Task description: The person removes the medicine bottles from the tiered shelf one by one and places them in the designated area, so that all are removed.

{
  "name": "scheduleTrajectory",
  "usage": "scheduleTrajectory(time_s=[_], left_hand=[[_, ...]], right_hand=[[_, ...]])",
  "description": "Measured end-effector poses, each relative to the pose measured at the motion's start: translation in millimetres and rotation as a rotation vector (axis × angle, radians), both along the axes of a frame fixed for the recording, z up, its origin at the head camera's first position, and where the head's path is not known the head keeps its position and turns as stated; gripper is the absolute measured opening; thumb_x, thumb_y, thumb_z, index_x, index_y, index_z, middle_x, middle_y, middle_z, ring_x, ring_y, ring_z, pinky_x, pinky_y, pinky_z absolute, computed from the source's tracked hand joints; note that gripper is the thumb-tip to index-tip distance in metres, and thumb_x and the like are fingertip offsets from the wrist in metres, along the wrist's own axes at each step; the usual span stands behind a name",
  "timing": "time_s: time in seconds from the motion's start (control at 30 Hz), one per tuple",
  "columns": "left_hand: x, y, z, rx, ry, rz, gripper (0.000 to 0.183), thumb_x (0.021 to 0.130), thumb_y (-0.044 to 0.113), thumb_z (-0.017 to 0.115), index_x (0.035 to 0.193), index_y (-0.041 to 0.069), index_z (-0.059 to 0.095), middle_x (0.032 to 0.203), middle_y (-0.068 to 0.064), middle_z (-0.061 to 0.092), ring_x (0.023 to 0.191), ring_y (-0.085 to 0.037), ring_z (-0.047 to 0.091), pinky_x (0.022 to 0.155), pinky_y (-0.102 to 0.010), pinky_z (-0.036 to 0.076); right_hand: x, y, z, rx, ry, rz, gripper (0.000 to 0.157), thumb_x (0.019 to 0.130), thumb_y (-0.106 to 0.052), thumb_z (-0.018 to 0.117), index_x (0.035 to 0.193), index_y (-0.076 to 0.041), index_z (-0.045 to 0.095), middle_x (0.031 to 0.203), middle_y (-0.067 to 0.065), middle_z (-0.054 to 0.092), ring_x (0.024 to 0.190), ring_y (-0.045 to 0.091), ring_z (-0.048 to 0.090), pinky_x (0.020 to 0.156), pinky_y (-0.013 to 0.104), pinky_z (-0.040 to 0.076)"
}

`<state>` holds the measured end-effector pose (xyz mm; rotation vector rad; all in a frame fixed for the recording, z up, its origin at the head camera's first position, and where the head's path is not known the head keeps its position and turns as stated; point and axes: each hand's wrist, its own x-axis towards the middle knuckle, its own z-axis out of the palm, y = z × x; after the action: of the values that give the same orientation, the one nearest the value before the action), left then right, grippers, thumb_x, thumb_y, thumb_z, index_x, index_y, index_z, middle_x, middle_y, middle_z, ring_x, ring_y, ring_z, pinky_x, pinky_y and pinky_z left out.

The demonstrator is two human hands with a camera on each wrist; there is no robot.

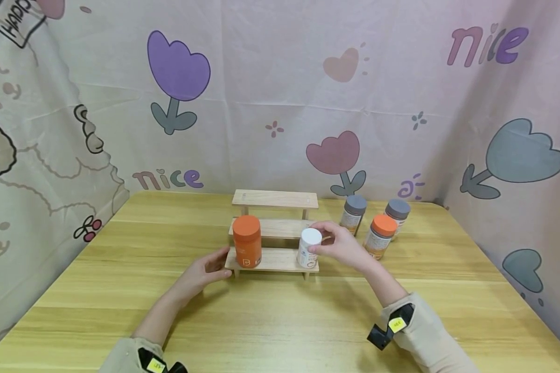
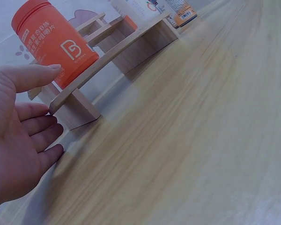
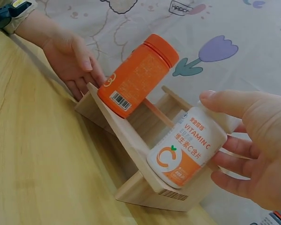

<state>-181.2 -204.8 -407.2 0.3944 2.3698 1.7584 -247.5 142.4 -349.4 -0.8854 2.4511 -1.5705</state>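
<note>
R hand [image 1: 339, 245] pinches white vit. C btl [image 1: 306, 256] at R end of stand [image 1: 280, 258], bottom tier; L hand [image 1: 204, 272], fingers loose, holds nothing, nr orange btl [image 1: 247, 243]. Risk (my guess): fingers snag cap on release, btl tips off narrow tier.

The white bottle [image 3: 189, 150] is showing "VITAMIN C", "维生素C含片" and a big orange "C", the orange jar [image 2: 51, 42] is bearing a large white "B" and "复合B族", and the backdrop [image 1: 270, 62] is displaying "nice" twice.
</note>
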Motion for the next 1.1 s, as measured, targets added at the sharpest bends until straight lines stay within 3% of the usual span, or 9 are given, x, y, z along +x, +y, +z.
scheduleTrajectory(time_s=[0.47,0.73,1.1], left_hand=[[-1.4,0,-0.4,0.01,-0.01,0.002,0.07,0.089,0.016,0.061,0.144,-0.006,0.023,0.147,-0.024,0.023,0.131,-0.042,0.028,0.107,-0.05,0.023],[-1.3,0,-1.3,0.017,-0.015,0.003,0.07,0.089,0.016,0.062,0.144,-0.005,0.023,0.147,-0.024,0.023,0.132,-0.041,0.028,0.107,-0.051,0.023],[-0.9,0,-1.5,-0.004,-0.01,0.002,0.07,0.089,0.017,0.061,0.144,-0.005,0.022,0.147,-0.024,0.024,0.131,-0.042,0.028,0.106,-0.051,0.024]], right_hand=[[4.1,9,-1.7,-0.018,0.075,-0.06,0.039,0.079,-0.008,0.073,0.114,0.003,0.058,0.103,0.012,0.058,0.091,0.023,0.055,0.084,0.049,0.049],[3.9,23,-4.9,-0.025,0.091,-0.094,0.039,0.079,-0.006,0.073,0.113,0.004,0.058,0.102,0.013,0.06,0.09,0.021,0.055,0.08,0.033,0.051],[6.8,43,-6.0,-0.001,0.101,-0.147,0.039,0.08,-0.007,0.071,0.115,0.004,0.057,0.104,0.014,0.06,0.089,0.02,0.056,0.079,0.032,0.051]])
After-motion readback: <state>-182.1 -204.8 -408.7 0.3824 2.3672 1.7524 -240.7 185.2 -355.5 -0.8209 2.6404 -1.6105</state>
